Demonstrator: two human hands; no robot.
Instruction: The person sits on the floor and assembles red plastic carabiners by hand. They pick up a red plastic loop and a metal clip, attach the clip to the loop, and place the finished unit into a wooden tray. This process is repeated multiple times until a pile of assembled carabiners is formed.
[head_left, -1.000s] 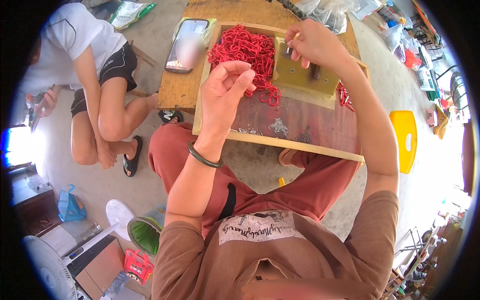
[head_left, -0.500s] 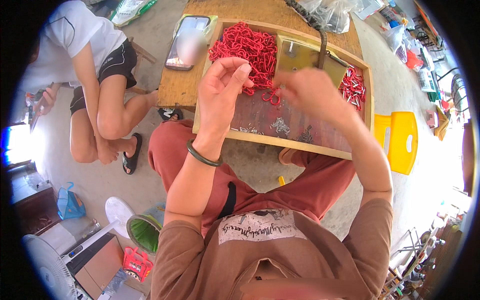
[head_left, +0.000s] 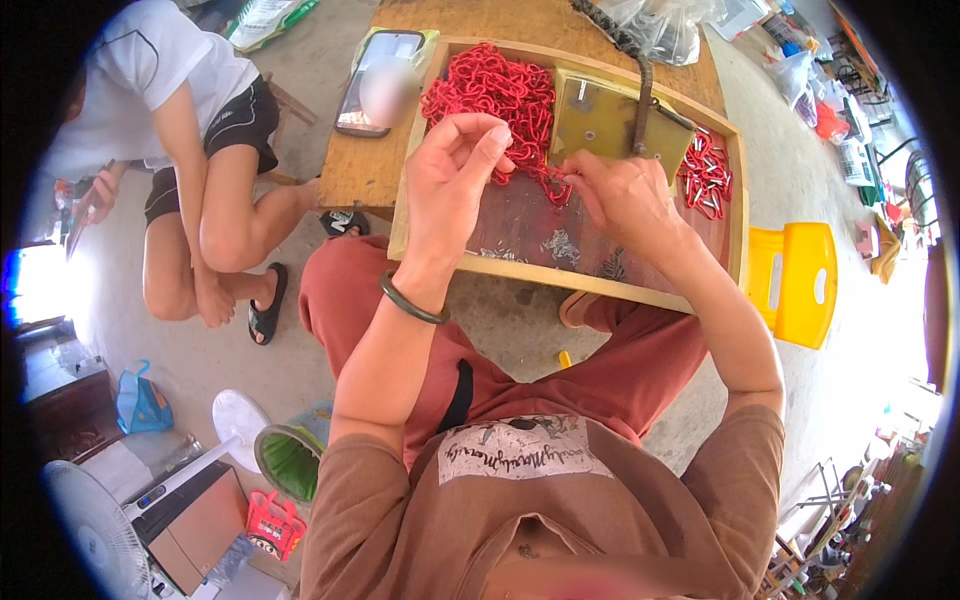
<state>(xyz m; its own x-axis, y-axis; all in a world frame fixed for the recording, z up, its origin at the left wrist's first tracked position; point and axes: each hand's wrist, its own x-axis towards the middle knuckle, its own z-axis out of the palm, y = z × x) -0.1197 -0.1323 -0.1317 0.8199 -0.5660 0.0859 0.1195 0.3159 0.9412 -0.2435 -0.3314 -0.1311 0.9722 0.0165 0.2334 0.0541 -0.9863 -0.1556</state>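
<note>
My left hand (head_left: 457,170) is raised over the tray's near left part, thumb and fingertips pressed together; whatever they hold is too small or hidden to make out. My right hand (head_left: 625,195) reaches in from the right, its fingers pinched on a red carabiner hook (head_left: 559,190) at the edge of the pile. A heap of red carabiner hooks (head_left: 490,85) fills the tray's far left. Small silver pins (head_left: 561,247) and dark little springs (head_left: 612,264) lie in the near part. More red hooks with silver bars (head_left: 706,175) lie at the right.
A wooden-rimmed tray (head_left: 590,285) rests on the wooden table (head_left: 355,178). In it stands a yellowish metal plate fixture (head_left: 610,120) with a dark lever (head_left: 641,100). A phone (head_left: 378,80) lies at left. A seated person (head_left: 190,130) is beside the table; a yellow stool (head_left: 805,285) stands right.
My right hand has swung slightly down and left, its fingers closing on a red hook at the pile's edge. My left hand stays nearly where it was.
</note>
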